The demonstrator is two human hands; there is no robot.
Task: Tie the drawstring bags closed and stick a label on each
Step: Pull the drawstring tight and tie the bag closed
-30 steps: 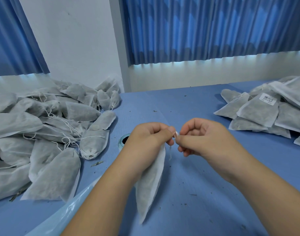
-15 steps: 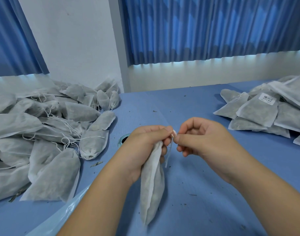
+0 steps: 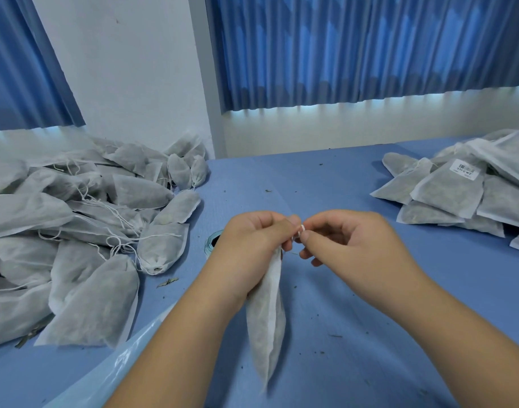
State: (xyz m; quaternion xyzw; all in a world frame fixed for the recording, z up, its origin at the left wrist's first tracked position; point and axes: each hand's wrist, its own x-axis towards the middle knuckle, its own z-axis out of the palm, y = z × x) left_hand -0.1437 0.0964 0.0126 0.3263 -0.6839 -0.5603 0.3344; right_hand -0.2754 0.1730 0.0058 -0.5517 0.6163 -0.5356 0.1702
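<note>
Both grips are closed and busy. The left hand (image 3: 252, 245) curls tight round the gathered neck of a drawstring bag (image 3: 267, 319), while the right hand (image 3: 355, 245) pinches the thin white drawstring (image 3: 300, 230) between thumb and forefinger, the two hands touching where the knot forms. From my remote station I read this as a tie under way, not yet cinched. The bag hangs from the left fist over the blue worktop (image 3: 340, 184); whether its tip touches I cannot tell. To the left lies a heap of bags (image 3: 75, 231) with trailing strings, and to the right a stack of bags (image 3: 446, 195), one showing a label (image 3: 465, 169). What looks like a label roll (image 3: 212, 244) sits just behind the left hand. The risk is that the fine string slips from the pinch, the loop falls open, and the loosened neck sheds flecks onto the worktop.
</note>
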